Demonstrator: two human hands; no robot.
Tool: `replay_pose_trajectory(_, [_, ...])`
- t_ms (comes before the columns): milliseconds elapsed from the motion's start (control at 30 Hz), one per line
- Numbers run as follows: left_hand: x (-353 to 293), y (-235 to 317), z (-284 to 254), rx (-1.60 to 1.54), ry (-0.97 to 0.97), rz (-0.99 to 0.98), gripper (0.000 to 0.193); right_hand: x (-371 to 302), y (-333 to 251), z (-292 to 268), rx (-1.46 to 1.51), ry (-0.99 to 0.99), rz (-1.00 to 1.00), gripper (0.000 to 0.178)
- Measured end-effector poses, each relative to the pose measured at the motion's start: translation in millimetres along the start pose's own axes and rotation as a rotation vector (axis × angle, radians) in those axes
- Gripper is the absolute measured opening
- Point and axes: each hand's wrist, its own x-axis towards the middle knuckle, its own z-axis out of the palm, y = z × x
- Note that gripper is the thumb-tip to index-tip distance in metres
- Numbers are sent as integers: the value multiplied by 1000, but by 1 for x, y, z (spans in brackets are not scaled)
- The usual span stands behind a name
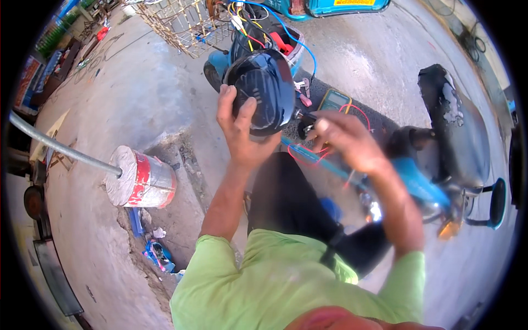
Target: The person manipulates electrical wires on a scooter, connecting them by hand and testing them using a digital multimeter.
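My left hand (pixel 242 124) grips a glossy black rounded housing (pixel 261 91), which looks like a scooter's headlight or gauge unit, with thumb and fingers spread around its near and left sides. At its right edge, my right hand (pixel 346 137) has its fingers pinched on a dark rod-like tool (pixel 309 115), whose tip meets the housing; its exact kind is unclear. Loose coloured wires (pixel 247 27) rise behind the housing from the scooter's blue front (pixel 219 63). Just past my right hand lies a yellow-green multimeter (pixel 334 102) with red leads. Keys (pixel 302 85) on a pink tag sit beside it.
The scooter's torn black seat (pixel 456 121) is at the right. A metal wire basket (pixel 184 25) stands at the far left of the housing. To my left, a red-and-white bucket (pixel 144 179) holds a grey pole. A blue case (pixel 330 6) lies at the back.
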Motion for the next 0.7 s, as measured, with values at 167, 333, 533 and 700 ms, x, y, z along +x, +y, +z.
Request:
replay_pose_trajectory(167, [6, -2, 4, -36, -41, 53, 87, 7, 24, 10, -32, 8, -72, 32])
replay_pose_trajectory(333, [2, 0, -5, -359, -150, -200, 93, 13, 54, 11, -10, 57, -101, 30])
replay_pose_trajectory(533, [1, -13, -7, -1039, -18, -823, 89, 23, 64, 14, -225, 59, -279, 30])
replay_pose_trajectory(700, [8, -20, -4, -964, 135, -1027, 76, 30, 59, 15, -526, 81, -430, 28])
